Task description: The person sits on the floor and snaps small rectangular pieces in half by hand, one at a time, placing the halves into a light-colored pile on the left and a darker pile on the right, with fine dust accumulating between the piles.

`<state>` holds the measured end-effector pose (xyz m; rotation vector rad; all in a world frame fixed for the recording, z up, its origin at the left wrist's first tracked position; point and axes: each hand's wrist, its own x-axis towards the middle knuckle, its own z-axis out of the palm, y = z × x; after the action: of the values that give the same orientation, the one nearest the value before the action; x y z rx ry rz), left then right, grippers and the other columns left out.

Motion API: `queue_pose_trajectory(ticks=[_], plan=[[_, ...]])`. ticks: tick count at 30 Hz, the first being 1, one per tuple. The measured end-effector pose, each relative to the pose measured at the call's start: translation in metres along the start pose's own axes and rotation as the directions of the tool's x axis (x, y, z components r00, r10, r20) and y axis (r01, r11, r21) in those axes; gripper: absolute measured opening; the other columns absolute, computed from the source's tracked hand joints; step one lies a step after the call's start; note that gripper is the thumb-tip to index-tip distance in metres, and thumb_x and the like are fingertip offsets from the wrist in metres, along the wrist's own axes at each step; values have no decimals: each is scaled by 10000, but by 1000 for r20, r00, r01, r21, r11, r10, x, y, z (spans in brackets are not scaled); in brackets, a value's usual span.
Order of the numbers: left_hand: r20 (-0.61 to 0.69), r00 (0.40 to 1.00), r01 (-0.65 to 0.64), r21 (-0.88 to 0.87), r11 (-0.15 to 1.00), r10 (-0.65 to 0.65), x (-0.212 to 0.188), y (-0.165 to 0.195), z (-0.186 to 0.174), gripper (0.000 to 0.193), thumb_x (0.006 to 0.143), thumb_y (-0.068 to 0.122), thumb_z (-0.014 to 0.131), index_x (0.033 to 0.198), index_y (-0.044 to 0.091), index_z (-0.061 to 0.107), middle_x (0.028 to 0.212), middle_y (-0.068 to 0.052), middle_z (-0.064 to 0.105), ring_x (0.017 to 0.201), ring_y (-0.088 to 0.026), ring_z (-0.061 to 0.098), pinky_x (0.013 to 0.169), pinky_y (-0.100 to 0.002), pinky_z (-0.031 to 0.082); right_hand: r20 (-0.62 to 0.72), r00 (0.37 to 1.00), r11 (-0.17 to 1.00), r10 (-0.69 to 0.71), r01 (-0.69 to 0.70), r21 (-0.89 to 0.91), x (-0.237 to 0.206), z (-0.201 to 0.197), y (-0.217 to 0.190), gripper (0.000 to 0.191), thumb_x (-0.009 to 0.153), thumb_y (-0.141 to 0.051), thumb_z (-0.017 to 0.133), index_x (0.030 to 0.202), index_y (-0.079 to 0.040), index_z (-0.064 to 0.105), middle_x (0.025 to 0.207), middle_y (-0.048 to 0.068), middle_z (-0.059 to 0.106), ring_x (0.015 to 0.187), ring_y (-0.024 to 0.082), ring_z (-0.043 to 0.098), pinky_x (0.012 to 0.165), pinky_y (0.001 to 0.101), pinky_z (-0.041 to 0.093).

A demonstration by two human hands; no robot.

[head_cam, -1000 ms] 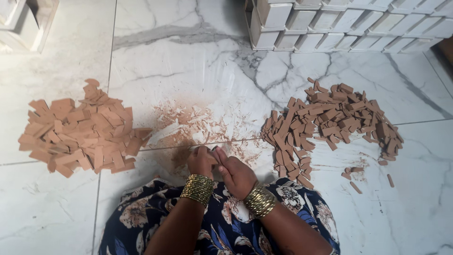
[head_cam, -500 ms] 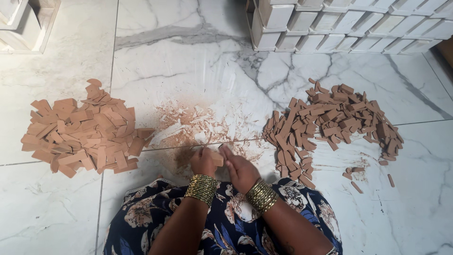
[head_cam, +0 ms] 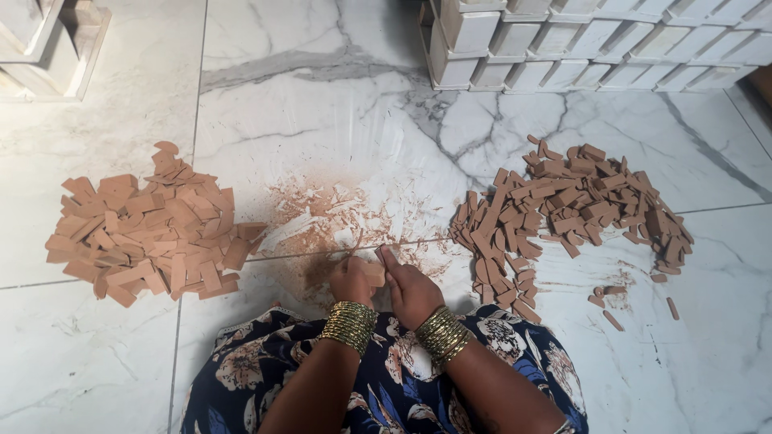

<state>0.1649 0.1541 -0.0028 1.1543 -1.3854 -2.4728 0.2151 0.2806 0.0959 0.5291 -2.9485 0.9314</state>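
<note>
The person sits on a glossy white marble floor (head_cam: 322, 96) veined in grey, both hands drawn close together just above the lap. The left hand (head_cam: 351, 280) and right hand (head_cam: 412, 288) are curled around one small flat clay-coloured piece (head_cam: 374, 272), pinched between them; it looks matte, tan-pink and roughly rectangular, but fingers cover most of it, so its full outline is hard to make out. Stacked gold bangles (head_cam: 349, 325) ring each wrist, and a dark blue floral dress (head_cam: 402, 378) covers the knees beneath, cut off by the lower edge.

Just beyond the hands lies a scatter of pale reddish shavings and dust (head_cam: 338, 217), powdery and streaked across the marble. Well to the left of the hands sits a heap of broad flat slabs (head_cam: 145, 229) in the same dull terracotta, edges chipped and uneven. To the right is a heap of narrow sticks (head_cam: 571, 205), darker brown, with a few strays lying loose nearer the right knee.

Far ahead, rows of white rectangular blocks (head_cam: 579, 48) stand packed tight, cropped by the top edge.
</note>
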Motion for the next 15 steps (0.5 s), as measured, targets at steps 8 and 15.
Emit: queue_pose_trajectory(ticks=[8, 15], plan=[[-15, 1000, 0, -10, 1000, 0, 3, -2, -3, 213, 931, 184, 555, 872, -6, 632, 713, -117, 636, 492, -172, 569, 354, -290, 358, 97, 994, 999, 45, -48, 26, 0, 5, 5, 514, 1057, -246, 418, 1570, -256, 392, 948, 133, 685, 843, 293, 706, 793, 392, 581], [40, 996, 77, -97, 992, -74, -7, -2, 1, 134, 871, 164, 601, 845, 39, 641, 762, -91, 656, 554, -171, 627, 366, -277, 364, -71, 997, 964, -43, 60, 258, 6, 12, 26, 547, 1045, -185, 471, 1578, -129, 361, 1226, 205, 684, 1113, 347, 679, 962, 437, 533]])
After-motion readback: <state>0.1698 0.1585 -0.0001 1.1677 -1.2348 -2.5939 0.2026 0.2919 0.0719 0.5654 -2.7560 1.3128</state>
